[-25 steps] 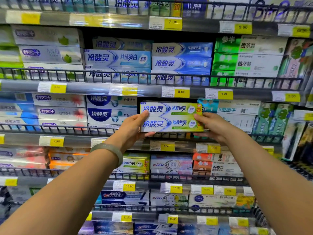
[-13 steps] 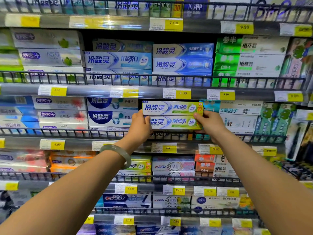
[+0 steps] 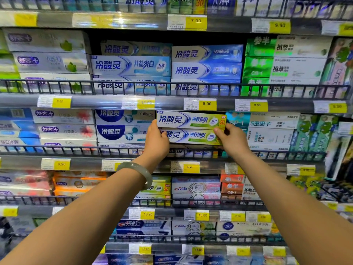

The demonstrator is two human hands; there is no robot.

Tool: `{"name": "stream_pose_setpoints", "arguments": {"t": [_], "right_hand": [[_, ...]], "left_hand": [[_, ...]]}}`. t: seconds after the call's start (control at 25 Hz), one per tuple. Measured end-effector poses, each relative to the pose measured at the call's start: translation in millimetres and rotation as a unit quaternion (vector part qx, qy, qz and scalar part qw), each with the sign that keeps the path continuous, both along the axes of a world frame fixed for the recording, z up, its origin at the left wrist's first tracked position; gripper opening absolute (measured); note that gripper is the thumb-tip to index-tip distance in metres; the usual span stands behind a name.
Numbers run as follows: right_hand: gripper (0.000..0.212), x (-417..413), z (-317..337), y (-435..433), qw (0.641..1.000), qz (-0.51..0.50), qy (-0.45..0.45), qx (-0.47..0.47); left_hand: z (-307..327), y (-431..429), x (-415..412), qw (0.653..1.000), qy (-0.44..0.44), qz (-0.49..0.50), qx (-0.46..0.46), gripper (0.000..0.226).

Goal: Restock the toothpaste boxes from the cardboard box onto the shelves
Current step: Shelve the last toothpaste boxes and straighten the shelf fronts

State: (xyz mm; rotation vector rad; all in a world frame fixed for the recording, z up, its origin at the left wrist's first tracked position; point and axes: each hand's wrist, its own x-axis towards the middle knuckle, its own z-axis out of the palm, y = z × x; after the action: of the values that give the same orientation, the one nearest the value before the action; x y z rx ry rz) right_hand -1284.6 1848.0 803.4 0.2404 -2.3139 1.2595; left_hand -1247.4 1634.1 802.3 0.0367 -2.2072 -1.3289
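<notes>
two toothpaste boxes held at the shelf front

head view: your left hand (image 3: 156, 139) grips the left end of the two stacked green-and-white toothpaste boxes (image 3: 191, 121), thumb on the lower box's face, other fingers hidden behind. your right hand (image 3: 232, 139) pinches the right end, thumb in front. the pair sits just above the wire rail (image 3: 76, 150), between the blue-and-white boxes (image 3: 122, 131) and the teal boxes (image 3: 236, 121). a pale bangle (image 3: 141, 171) rings your left wrist.
</notes>
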Motion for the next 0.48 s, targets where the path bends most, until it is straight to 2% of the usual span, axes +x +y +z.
{"name": "stream_pose_setpoints", "arguments": {"t": [0.2, 0.48], "right_hand": [[0.025, -9, -5, -4, 0.999, -0.046, 0.015, 0.023], [0.024, -11, -8, -13, 0.995, -0.091, -0.013, 0.05]], "left_hand": [[-10, 8, -4, 0.995, 0.004, 0.09, -0.034, 0.048], [-23, 14, -11, 0.995, -0.013, 0.093, -0.034, 0.051]]}}
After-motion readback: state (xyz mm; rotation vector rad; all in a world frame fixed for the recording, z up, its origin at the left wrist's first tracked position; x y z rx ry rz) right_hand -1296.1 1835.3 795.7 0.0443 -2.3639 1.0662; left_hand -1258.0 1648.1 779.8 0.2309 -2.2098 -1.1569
